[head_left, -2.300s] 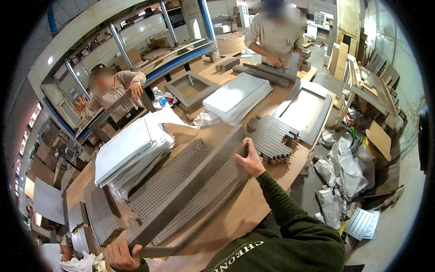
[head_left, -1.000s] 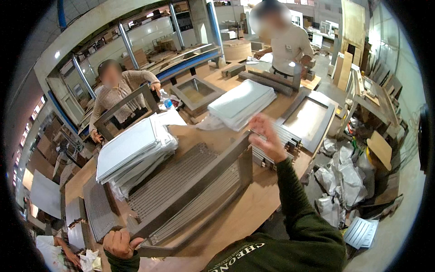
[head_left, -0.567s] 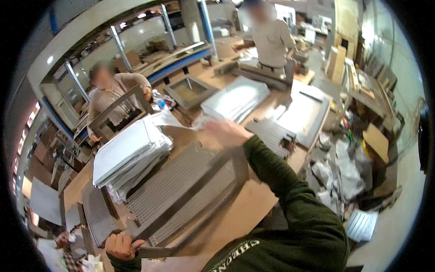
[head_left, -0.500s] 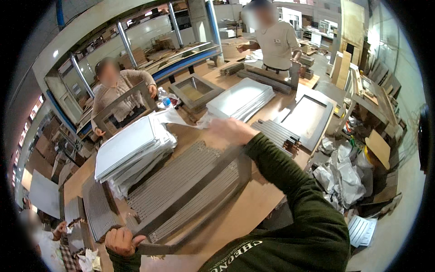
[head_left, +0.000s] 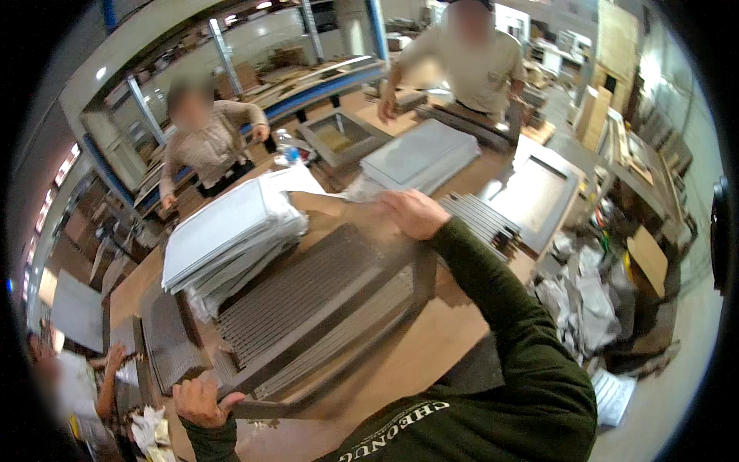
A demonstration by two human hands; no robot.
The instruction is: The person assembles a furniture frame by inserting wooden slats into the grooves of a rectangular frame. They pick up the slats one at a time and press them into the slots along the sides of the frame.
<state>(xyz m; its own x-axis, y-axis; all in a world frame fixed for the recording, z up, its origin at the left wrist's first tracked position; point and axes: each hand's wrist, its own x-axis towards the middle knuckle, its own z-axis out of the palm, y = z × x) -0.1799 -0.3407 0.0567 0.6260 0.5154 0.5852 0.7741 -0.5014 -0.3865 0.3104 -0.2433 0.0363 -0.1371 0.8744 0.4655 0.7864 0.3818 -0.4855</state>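
Observation:
A grey-brown rectangular frame (head_left: 323, 327) lies slanted across the table in front of me, over rows of slats. My left hand (head_left: 202, 402) is closed around its near left corner, thumb pointing right along the edge. Above the frame's far right end is my right hand (head_left: 416, 214), its fingers stretched out to the left and slightly blurred. No object shows in it. The thin brown slats (head_left: 300, 289) lie side by side beyond and within the frame. Beyond them sits a stack of white panels (head_left: 223, 231) with crumpled wrapping.
Another panel stack (head_left: 419, 158), a panelled frame (head_left: 339, 137) and a bottle (head_left: 288, 146) stand farther off. A slat bundle (head_left: 481, 219) lies right, by a pale framed panel (head_left: 535, 196). Co-workers stand left, far left and far right. Crumpled wrapping (head_left: 577, 300) lies beside the table.
My right hand has shifted slightly right, while my left stays on the frame corner. The left co-worker no longer holds a frame. The far co-worker has leaned closer, one arm lowered toward the table.

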